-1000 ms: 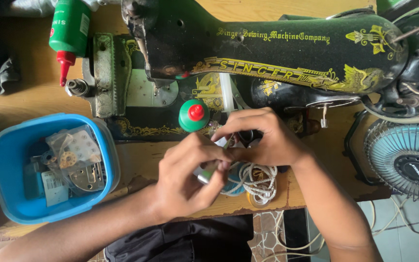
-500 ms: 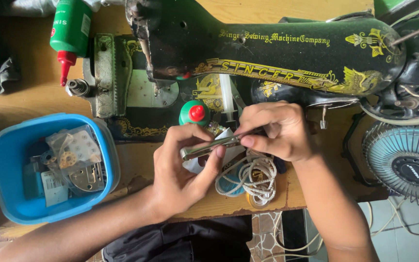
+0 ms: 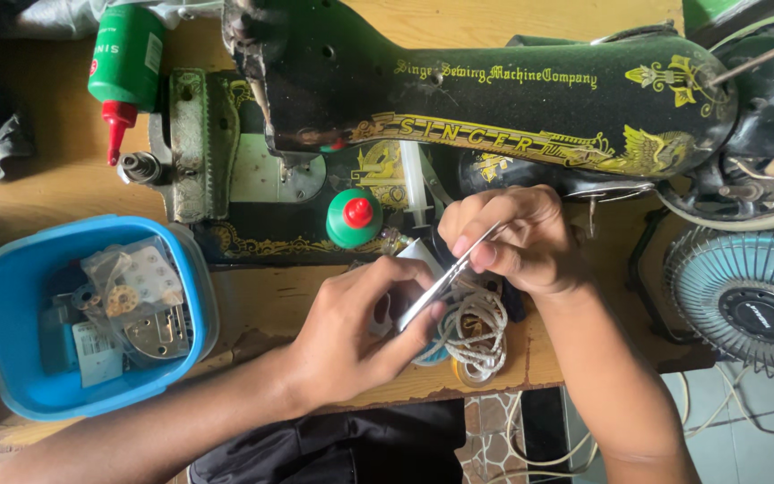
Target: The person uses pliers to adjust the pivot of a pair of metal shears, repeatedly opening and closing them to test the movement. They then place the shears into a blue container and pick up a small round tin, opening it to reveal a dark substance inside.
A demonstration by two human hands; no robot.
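Observation:
My right hand (image 3: 521, 240) pinches a pair of thin metal tweezers (image 3: 445, 282) that slant down to the left. Their tips meet a small white part held in the fingers of my left hand (image 3: 356, 327), which curls around it just in front of the black sewing machine (image 3: 512, 99). Under both hands lies a coil of white cord (image 3: 477, 332) on the wooden table (image 3: 262, 305). A small green bottle with a red cap (image 3: 354, 218) stands on the machine's bed, just behind my left hand.
A blue plastic tub (image 3: 11, 296) of small metal parts and bags sits at the left. A green oil bottle with a red nozzle (image 3: 125, 67) lies at the back left. A small fan (image 3: 750, 305) stands at the right, beside the table edge.
Both hands have shifted slightly to the right, and the tweezers now slant more steeply than half a second ago. A second ago my hands were bunched together over the part, with no tweezers showing.

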